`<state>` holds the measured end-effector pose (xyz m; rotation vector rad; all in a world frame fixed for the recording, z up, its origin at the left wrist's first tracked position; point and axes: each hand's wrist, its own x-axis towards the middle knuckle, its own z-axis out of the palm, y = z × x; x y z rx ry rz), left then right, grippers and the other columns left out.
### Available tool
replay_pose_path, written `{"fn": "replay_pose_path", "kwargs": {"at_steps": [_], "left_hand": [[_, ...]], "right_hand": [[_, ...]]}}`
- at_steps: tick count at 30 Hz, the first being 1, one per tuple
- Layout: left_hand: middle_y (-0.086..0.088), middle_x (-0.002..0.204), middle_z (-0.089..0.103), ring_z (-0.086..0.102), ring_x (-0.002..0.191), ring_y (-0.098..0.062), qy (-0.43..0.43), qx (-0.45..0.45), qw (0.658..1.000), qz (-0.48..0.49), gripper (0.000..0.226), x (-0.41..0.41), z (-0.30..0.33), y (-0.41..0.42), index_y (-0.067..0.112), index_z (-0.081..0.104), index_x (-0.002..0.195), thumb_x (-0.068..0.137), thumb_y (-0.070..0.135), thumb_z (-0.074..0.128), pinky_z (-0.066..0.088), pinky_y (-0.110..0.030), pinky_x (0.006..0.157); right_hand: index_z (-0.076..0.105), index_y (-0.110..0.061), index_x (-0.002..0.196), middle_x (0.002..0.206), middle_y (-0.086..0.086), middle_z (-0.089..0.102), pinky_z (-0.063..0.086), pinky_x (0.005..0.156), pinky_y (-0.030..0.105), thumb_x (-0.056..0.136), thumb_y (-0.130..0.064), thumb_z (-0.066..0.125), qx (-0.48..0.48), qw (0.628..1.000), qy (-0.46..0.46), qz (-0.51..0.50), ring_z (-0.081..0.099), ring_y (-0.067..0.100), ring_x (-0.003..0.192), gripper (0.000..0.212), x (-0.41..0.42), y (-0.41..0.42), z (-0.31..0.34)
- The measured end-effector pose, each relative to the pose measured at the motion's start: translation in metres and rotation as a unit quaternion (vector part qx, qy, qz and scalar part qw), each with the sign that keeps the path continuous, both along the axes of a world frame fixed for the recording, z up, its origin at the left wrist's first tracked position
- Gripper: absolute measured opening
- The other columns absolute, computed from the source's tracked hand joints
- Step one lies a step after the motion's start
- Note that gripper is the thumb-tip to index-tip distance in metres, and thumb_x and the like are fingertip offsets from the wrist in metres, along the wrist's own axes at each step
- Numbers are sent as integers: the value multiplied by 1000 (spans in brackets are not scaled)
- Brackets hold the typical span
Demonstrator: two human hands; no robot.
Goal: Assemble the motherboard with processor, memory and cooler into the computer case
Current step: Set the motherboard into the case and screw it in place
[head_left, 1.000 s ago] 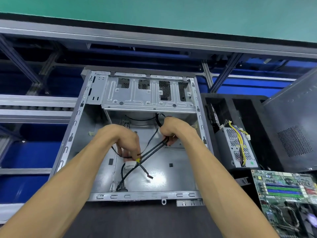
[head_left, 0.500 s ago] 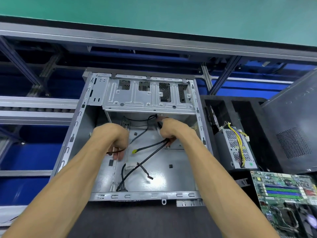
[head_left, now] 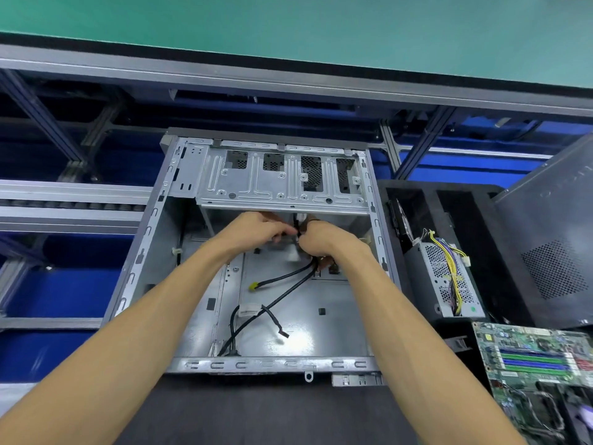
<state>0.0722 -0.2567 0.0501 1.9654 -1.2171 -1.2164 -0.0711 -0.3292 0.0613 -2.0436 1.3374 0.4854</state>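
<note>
Inside the open computer case, just under the drive cage, you had both hands together. Your left hand was curled, fingers pinching the black cables near the top of the bay. Your right hand was closed around the same bundle, touching the left one. Two cable runs dropped out below your right hand: one ended in a yellow connector lying on the case floor, the other ran down to the front lower edge, with a short branch ending in a small plug. Case lay on its side on the dark bench, open face up, no board mounted in it. Motherboard sat on the bench at your lower right, well apart from the case, memory slots visible; couldn't tell about processor or cooler, that corner was blurred. Power supply with yellow wires stood in the black foam tray right of the case. Case side panel leaned at far right
</note>
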Motion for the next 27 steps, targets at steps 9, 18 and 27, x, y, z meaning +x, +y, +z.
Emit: {"fn": "replay_pose_path", "kwargs": {"at_steps": [9,18,27], "left_hand": [[1,44,29,20,45,-14,187,196,914,-301,21,-2,23,17,7,63,51,65,10,47,17,-27,51],[1,47,29,20,42,-16,-93,401,851,-325,26,16,19,23,11,74,66,72,10,49,15,-21,44],[0,59,61,52,46,-16,-156,368,881,-252,19,29,3,23,14,79,87,82,17,61,41,-22,51]], "right_hand": [[49,-4,134,128,16,59,43,75,29,99,-20,49,5,1000,2,15,54,27,94,39,0,-1,-6],[55,1,80,90,21,74,63,69,40,98,-1,40,69,992,50,-89,69,30,61,24,-8,-4,0],[57,-3,75,49,10,58,53,65,33,93,-3,43,33,995,78,-50,54,22,45,23,-10,-2,1]]}}
